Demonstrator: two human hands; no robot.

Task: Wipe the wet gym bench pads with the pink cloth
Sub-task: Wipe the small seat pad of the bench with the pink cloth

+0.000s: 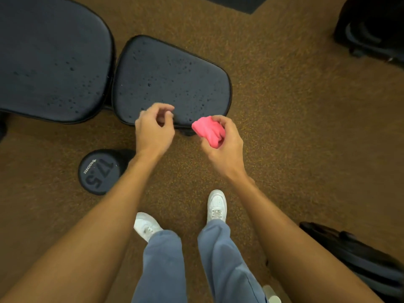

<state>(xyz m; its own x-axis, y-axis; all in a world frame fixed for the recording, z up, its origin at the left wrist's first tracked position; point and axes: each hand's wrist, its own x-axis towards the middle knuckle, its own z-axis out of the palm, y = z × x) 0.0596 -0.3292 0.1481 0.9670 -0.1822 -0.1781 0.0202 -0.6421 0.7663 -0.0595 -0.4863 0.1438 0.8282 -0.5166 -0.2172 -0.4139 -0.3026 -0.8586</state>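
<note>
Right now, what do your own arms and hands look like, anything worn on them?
Both are bare: the left hand and right hand have no gloves, and I see no rings, watch or bands. The forearms show no sleeves. Below them are blue-grey trousers and white lace-up sneakers.

Both bare forearms reached forward and inward from the lower corners, the left forearm (105, 211) and the right forearm (288, 232) angled toward each other. The left hand (153, 133) was held back-up, wrist nearly straight, its fingers (160, 107) curled in toward the thumb and holding nothing. The right hand (227, 149) sat just beside it, apart from it, wrist bent slightly inward. Its fingers (219, 119) and thumb were curled round a bunched pink cloth (207, 130), which stuck out of the grip toward the left hand. The two hands were level with one another and did not touch.
</note>
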